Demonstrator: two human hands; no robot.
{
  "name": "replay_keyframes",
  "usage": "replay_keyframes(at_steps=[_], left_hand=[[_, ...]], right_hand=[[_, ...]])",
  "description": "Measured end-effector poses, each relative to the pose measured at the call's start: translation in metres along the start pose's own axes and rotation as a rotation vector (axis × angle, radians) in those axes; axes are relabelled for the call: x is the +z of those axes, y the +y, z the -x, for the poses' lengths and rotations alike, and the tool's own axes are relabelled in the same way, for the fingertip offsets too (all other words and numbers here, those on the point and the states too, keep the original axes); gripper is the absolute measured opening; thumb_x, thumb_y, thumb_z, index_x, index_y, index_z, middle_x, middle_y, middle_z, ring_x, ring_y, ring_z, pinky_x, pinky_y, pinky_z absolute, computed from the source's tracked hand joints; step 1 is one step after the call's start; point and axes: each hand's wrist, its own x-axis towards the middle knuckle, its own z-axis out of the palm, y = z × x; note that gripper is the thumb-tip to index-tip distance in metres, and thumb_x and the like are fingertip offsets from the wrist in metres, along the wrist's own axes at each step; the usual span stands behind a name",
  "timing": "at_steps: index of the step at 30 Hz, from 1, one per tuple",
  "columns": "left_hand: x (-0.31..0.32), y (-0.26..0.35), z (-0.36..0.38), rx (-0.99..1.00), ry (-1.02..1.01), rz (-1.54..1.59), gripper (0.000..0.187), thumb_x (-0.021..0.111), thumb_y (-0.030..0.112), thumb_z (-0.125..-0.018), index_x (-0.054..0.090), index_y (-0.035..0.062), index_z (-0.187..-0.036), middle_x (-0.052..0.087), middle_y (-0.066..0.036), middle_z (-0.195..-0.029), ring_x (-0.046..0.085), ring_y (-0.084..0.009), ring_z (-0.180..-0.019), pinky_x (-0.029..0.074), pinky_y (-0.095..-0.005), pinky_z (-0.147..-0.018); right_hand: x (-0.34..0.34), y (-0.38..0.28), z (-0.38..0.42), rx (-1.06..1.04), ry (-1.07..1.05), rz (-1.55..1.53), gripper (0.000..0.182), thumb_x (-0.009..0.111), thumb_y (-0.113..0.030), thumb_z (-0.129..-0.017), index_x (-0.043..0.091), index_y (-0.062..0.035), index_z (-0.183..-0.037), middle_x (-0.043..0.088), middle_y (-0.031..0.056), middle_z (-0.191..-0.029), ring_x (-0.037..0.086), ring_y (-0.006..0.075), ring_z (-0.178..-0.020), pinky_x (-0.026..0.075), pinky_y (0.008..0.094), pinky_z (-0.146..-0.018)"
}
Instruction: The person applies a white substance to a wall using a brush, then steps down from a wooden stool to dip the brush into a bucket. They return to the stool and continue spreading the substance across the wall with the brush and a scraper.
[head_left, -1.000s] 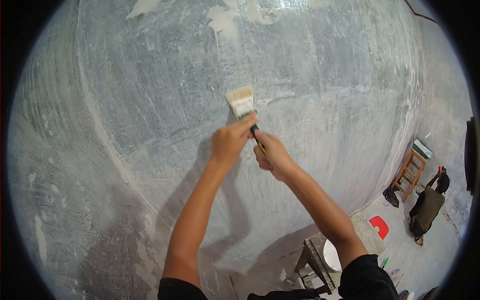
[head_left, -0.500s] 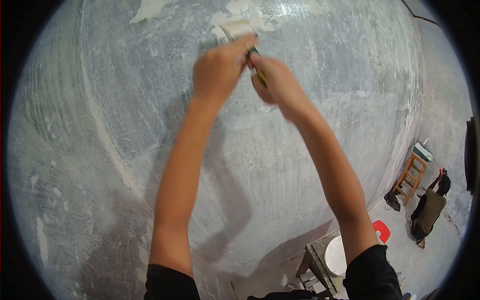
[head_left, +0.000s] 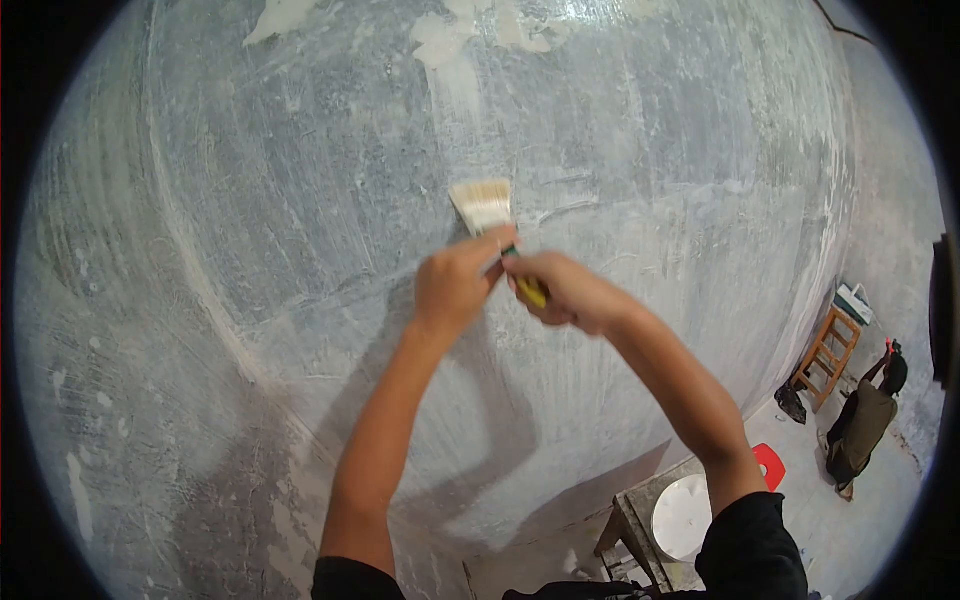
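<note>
A wide paintbrush [head_left: 484, 203] with pale bristles rests against the grey, patchy wall [head_left: 650, 130], bristles upward. My right hand [head_left: 565, 288] is wrapped round its yellow and dark green handle. My left hand [head_left: 458, 283] grips the brush higher up, its fingers at the base of the head. A pale wet streak runs down the wall above the bristles from a whitish patch [head_left: 447, 42].
Below stands a wooden stool [head_left: 628, 512] with a round white lid or container [head_left: 682, 517] on it and a red object [head_left: 768, 466] behind. At right, a person [head_left: 862, 425] crouches on the floor near a wooden ladder-like stool [head_left: 828, 352] and a black bag [head_left: 790, 404].
Both hands have drawn the brush downward along the wall. A lighter streak now shows where the bristles passed, below the whitish patch.
</note>
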Motion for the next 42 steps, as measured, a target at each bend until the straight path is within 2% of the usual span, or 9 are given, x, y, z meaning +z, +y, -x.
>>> replay_keyframes(at_steps=[6, 10, 12, 18, 24, 25, 32, 38, 42], left_hand=[[-0.008, 0.034, 0.029, 0.024, 0.010, 0.008, 0.028, 0.078, 0.015, -0.083, 0.076, 0.0173, -0.111, 0.075, -0.001, -0.114, 0.075, -0.0202, -0.085, 0.059, -0.0289, -0.069], [-0.037, 0.032, -0.066, 0.304, 0.254, -0.105, 0.024, 0.075, 0.019, -0.087, 0.077, 0.0162, -0.111, 0.075, -0.002, -0.114, 0.075, -0.0203, -0.082, 0.059, -0.0298, -0.066], [-0.046, 0.017, -0.127, 0.391, 0.321, -0.128, 0.023, 0.074, 0.021, -0.089, 0.076, 0.0191, -0.112, 0.075, -0.003, -0.112, 0.075, -0.0234, -0.086, 0.059, -0.0320, -0.070], [-0.051, -0.019, -0.170, 0.092, 0.176, -0.208, 0.029, 0.074, 0.019, -0.089, 0.074, 0.0237, -0.117, 0.076, -0.009, -0.105, 0.073, -0.0296, -0.092, 0.058, -0.0374, -0.076], [-0.006, -0.015, -0.046, 0.012, 0.076, 0.019, 0.033, 0.078, 0.013, -0.084, 0.076, 0.0195, -0.117, 0.075, -0.008, -0.108, 0.073, -0.0286, -0.095, 0.058, -0.0350, -0.077], [-0.004, -0.005, -0.028, -0.070, 0.003, 0.037, 0.037, 0.073, -0.003, -0.080, 0.074, 0.0096, -0.115, 0.073, -0.010, -0.118, 0.073, -0.0261, -0.105, 0.057, -0.0331, -0.085], [-0.006, 0.035, 0.027, -0.102, -0.085, 0.086, 0.034, 0.077, 0.002, -0.080, 0.075, 0.0108, -0.113, 0.075, -0.009, -0.115, 0.073, -0.0261, -0.103, 0.058, -0.0309, -0.085], [-0.040, 0.025, -0.087, 0.227, 0.205, 0.007, 0.031, 0.076, 0.015, -0.086, 0.074, 0.0096, -0.117, 0.074, -0.010, -0.116, 0.073, -0.0236, -0.105, 0.058, -0.0319, -0.087], [-0.053, -0.006, -0.165, 0.273, 0.213, -0.082, 0.030, 0.073, 0.015, -0.091, 0.074, 0.0146, -0.121, 0.074, -0.008, -0.117, 0.073, -0.0214, -0.105, 0.058, -0.0313, -0.086]], right_hand=[[0.018, 0.028, 0.041, 0.060, 0.004, -0.049, 0.036, 0.050, -0.036, -0.103, 0.055, -0.0097, -0.079, 0.043, -0.0046, -0.060, 0.033, 0.0055, -0.046, 0.024, 0.0258, -0.041], [0.020, -0.044, 0.031, -0.429, 0.153, 0.177, 0.038, 0.052, -0.038, -0.103, 0.061, -0.0071, -0.083, 0.050, -0.0037, -0.066, 0.046, 0.0060, -0.057, 0.036, 0.0260, -0.050], [0.010, -0.087, 0.003, -0.748, 0.240, 0.388, 0.038, 0.050, -0.040, -0.103, 0.057, -0.0125, -0.078, 0.044, -0.0057, -0.060, 0.035, 0.0043, -0.049, 0.025, 0.0232, -0.044], [-0.018, -0.139, -0.063, -0.644, 0.098, 0.124, 0.038, 0.049, -0.034, -0.103, 0.050, -0.0115, -0.072, 0.035, -0.0067, -0.051, 0.024, 0.0053, -0.041, 0.021, 0.0247, -0.041], [-0.004, -0.027, -0.028, -0.208, 0.053, -0.076, 0.032, 0.050, -0.030, -0.101, 0.054, -0.0091, -0.076, 0.039, -0.0048, -0.050, 0.030, 0.0061, -0.037, 0.020, 0.0256, -0.036], [0.000, -0.008, -0.023, -0.184, 0.071, -0.101, 0.033, 0.050, -0.030, -0.101, 0.054, -0.0085, -0.075, 0.040, -0.0042, -0.051, 0.032, 0.0056, -0.038, 0.020, 0.0252, -0.036], [0.008, 0.027, 0.028, -0.004, -0.036, -0.101, 0.034, 0.050, -0.032, -0.101, 0.053, -0.0100, -0.076, 0.043, -0.0046, -0.059, 0.034, 0.0040, -0.045, 0.021, 0.0247, -0.041], [0.007, -0.068, 0.014, -0.493, 0.083, 0.273, 0.037, 0.048, -0.033, -0.099, 0.068, -0.0023, -0.094, 0.053, 0.0025, -0.071, 0.047, 0.0085, -0.059, 0.034, 0.0270, -0.048], [-0.018, -0.134, -0.042, -0.645, 0.081, 0.226, 0.034, 0.050, -0.030, -0.098, 0.063, -0.0028, -0.084, 0.040, -0.0010, -0.056, 0.032, 0.0090, -0.047, 0.024, 0.0278, -0.045]])
